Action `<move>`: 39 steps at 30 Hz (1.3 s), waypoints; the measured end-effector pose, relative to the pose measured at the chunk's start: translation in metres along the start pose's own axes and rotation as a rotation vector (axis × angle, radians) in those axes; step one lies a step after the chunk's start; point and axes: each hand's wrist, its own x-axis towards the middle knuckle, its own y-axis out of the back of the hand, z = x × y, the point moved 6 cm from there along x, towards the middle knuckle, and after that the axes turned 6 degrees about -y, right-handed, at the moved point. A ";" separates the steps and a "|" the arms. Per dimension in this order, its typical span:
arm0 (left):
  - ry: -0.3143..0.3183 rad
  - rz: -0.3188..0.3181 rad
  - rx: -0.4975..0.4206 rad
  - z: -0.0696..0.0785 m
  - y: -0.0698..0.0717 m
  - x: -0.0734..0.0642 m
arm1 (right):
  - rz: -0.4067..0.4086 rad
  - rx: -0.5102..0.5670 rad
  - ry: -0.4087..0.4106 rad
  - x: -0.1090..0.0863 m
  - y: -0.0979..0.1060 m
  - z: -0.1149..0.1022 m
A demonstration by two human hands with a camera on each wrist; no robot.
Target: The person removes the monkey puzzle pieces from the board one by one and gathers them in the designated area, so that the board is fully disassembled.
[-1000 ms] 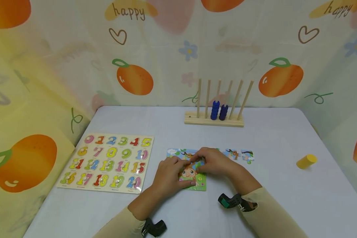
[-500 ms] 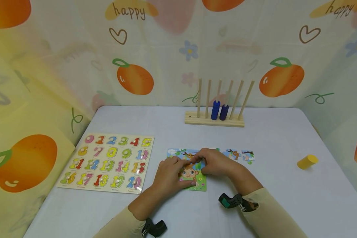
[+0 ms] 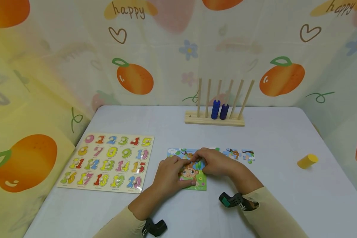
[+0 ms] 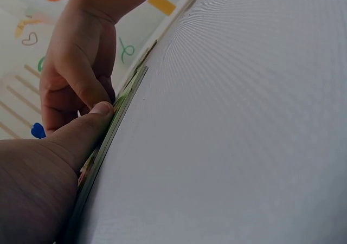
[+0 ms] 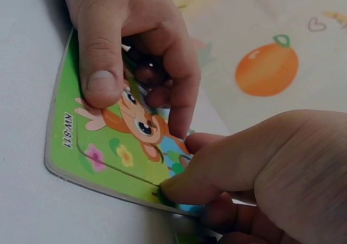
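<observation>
A small jigsaw puzzle board point(image 3: 201, 185) with a cartoon monkey lies on the white table. My left hand point(image 3: 169, 175) holds it at the left side; in the right wrist view, its thumb point(image 5: 103, 81) presses the green lower border and its bent fingers reach over the picture. My right hand point(image 3: 216, 162) works at the board's right side, thumb and forefinger pinching a blue-and-green puzzle piece point(image 5: 174, 161), partly hidden by the fingers. Two loose puzzle pieces, one with a brown animal point(image 3: 232, 154) and one with a branch point(image 3: 248, 156), lie just beyond my right hand.
At the left lies a number puzzle board point(image 3: 105, 163) with knobbed numerals. A wooden peg rack point(image 3: 214, 122) with blue and dark purple beads stands at the back. A yellow cylinder point(image 3: 307, 161) lies at the right. A printed cloth point(image 3: 166, 66) hangs behind the table.
My right thumb has shifted slightly at the right part of the puzzle, baring more of the picture. The left hand and the other things stay in place.
</observation>
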 end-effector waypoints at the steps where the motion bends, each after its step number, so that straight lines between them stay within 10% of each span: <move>1: -0.001 0.002 0.002 0.000 0.000 0.000 | -0.004 0.007 -0.002 0.000 0.000 0.000; 39: 0.000 -0.004 0.011 0.000 -0.001 0.001 | 0.031 0.122 0.090 -0.001 -0.001 0.001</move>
